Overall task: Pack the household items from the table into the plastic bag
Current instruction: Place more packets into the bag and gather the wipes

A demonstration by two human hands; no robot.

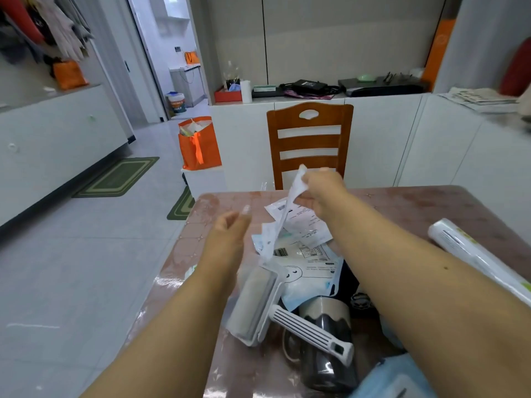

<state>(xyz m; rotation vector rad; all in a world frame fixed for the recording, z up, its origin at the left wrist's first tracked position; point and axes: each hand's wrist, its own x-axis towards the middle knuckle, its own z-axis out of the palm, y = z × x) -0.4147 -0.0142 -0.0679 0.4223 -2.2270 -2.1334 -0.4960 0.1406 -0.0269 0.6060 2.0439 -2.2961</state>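
The right hand [319,193] is pinching one white plastic bag [283,216] above the table [431,205], toward twelve o'clock. The left hand [230,228] is hovering at ten o'clock, fingers loosely spread. One lint roller [264,305] is lying toward six o'clock; one wrapped roll [474,254] is lying at three.

- A lived-in home, in its dining area.
- A wooden dining chair [309,145] stands at the covered surface [431,208].
- White built-in cabinets [382,139] line the walls.
- Clothes [57,27] hang at the left.
- Green floor mats [117,178] lie on the tiled floor [71,268].
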